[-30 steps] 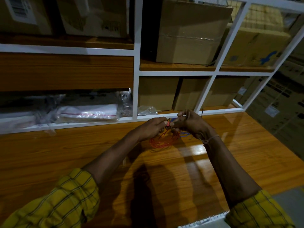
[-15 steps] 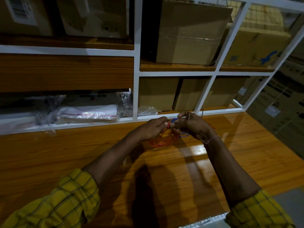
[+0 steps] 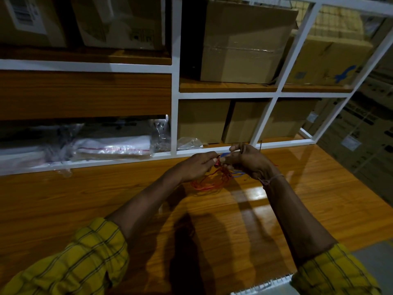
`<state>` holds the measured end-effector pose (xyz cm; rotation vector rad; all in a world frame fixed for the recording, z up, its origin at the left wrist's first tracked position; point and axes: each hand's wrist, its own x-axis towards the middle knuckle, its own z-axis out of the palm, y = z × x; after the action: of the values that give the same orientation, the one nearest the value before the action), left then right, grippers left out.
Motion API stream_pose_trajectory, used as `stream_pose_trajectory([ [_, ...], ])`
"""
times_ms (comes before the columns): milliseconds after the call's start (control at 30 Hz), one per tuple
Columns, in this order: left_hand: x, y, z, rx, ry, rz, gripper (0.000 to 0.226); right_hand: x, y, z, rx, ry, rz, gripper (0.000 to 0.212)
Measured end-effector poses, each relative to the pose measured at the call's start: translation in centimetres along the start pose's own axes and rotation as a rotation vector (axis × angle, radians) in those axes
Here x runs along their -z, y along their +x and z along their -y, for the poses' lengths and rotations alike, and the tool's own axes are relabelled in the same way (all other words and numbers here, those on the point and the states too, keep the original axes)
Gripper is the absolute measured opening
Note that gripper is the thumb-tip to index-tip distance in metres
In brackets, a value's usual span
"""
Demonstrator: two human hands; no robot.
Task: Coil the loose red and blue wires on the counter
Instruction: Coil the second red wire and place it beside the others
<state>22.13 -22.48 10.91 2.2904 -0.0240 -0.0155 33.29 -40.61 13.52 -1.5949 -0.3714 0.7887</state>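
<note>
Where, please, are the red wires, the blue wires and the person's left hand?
red wires (image 3: pixel 209 183), head view, hanging loops.
blue wires (image 3: pixel 237 172), head view, strands below the right hand.
left hand (image 3: pixel 196 167), head view, back of hand.

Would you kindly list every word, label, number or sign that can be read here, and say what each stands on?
No text can be read.
White barcode label on the top-left cardboard box: blurred.
Dark print on the next box: too faint.
Blue bird-like mark on the right-hand box: a sign without words.
White stickers and dark print on the stacked cartons at right: too small.
</note>
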Motion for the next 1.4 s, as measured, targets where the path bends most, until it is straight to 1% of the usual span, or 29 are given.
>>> stream_pose_trajectory([
  [133, -0.1, -0.2, -0.4, -0.001, 0.029, -0.010, 0.038, 0.0, -0.2, 0.1, -0.004, 0.037, -0.022, 0.051],
  [267, -0.1, -0.2, -0.6, -0.002, 0.034, -0.013, 0.036, -0.3, -0.3, 0.0, 0.023, 0.043, -0.055, 0.051],
  [400, 0.0, -0.1, -0.3, -0.005, 0.014, -0.023, 0.028, -0.3, -0.3, -0.2, 0.084, -0.077, -0.097, 0.043],
  [533, 0.0, -0.1, -0.1, -0.016, -0.002, -0.013, 0.019, -0.4, 0.0, -0.7, 0.203, -0.195, -0.109, 0.019],
  [567, 0.0, -0.1, -0.1, -0.017, -0.003, -0.010, 0.018, -0.4, 0.1, -0.7, 0.222, -0.212, -0.116, 0.016],
  [733, 0.0, 0.0, -0.1, -0.034, 0.020, -0.010, 0.017, -0.7, 0.4, -0.6, 0.230, -0.270, -0.148, 0.013],
  [833, -0.1, 0.1, 0.2, -0.031, -0.006, -0.002, 0.019, -1.0, 0.5, -0.6, 0.240, -0.338, -0.146, 0.014],
  [900, -0.2, 0.0, 0.5, -0.006, -0.055, 0.002, 0.023, -1.0, 0.7, -0.8, 0.257, -0.403, -0.161, 0.019],
  [1000, -0.6, 0.2, 0.6, 0.086, -0.278, -0.005, 0.027, -1.5, 0.4, -1.1, 0.338, -0.477, -0.194, 0.026],
  [1100, -0.7, 0.6, 0.6, 0.237, -0.580, -0.019, 0.032, -1.8, 0.3, -1.4, 0.452, -0.474, -0.243, 0.021],
  [1200, -0.3, 0.8, 0.7, 0.320, -0.761, -0.007, 0.031, -2.4, 0.1, -1.4, 0.499, -0.446, -0.274, 0.017],
  [1300, -0.1, 0.8, 0.7, 0.322, -0.762, 0.006, 0.024, -2.8, 0.0, -1.4, 0.509, -0.407, -0.285, 0.018],
  [1400, 0.0, 0.5, 0.7, 0.196, -0.582, -0.002, 0.031, -2.7, 0.2, -1.6, 0.511, -0.430, -0.315, 0.019],
])
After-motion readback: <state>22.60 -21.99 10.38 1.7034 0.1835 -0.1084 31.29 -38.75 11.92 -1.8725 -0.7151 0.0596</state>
